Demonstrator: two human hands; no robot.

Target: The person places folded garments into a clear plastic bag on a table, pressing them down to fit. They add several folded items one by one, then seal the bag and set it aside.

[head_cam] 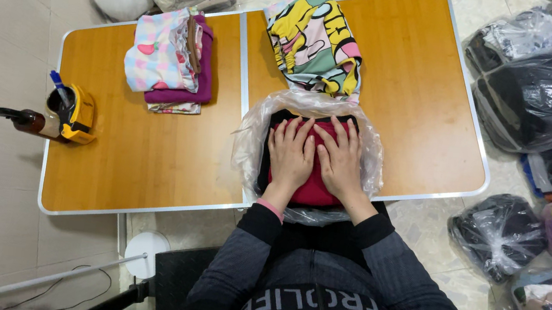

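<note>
Two hands, left hand (291,155) and right hand (341,160), flat, fingers spread, gripping nothing, pressing red folded garment (307,189) inside clear plastic bag (253,138), wooden table (147,159).

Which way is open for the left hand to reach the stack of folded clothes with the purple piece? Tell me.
Probably yes: the left hand rests flat on the red garment, and only bare tabletop lies between it and the folded stack up-left.

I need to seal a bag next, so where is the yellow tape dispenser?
In the head view, the yellow tape dispenser sits at the wooden table's left edge, beside a brown bottle, left of the folded pink-and-purple clothes stack.
</note>
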